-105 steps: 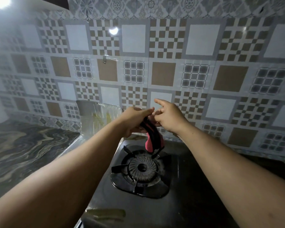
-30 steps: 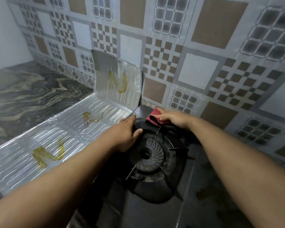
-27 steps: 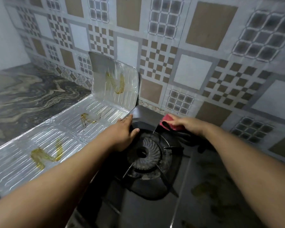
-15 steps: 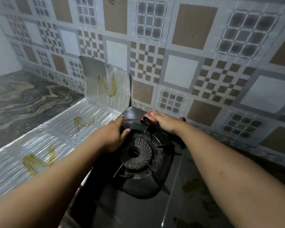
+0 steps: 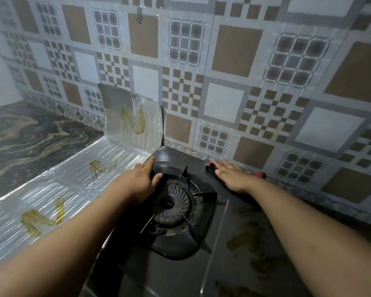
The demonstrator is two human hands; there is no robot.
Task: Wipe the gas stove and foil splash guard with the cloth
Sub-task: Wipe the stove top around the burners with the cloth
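The black gas stove (image 5: 221, 273) fills the lower middle, with a round burner (image 5: 172, 203) under a pan support. Brownish smears mark its top right of the burner. A red and black cloth (image 5: 210, 168) lies along the stove's back edge under my right hand (image 5: 231, 176), which presses flat on it with fingers spread. My left hand (image 5: 140, 182) rests on the stove's left rear corner beside the burner, holding nothing. The foil splash guard (image 5: 73, 181) lies left of the stove, its end panel standing against the wall, with several yellow-brown greasy streaks.
A patterned tiled wall (image 5: 223, 82) rises directly behind the stove. A dark marbled countertop (image 5: 26, 144) stretches to the left beyond the foil. A small metal hook (image 5: 139, 15) hangs on the wall above.
My right hand has slid the cloth to the right along the stove's back edge. My left hand has stayed on the stove's left corner. The camera has tilted slightly.
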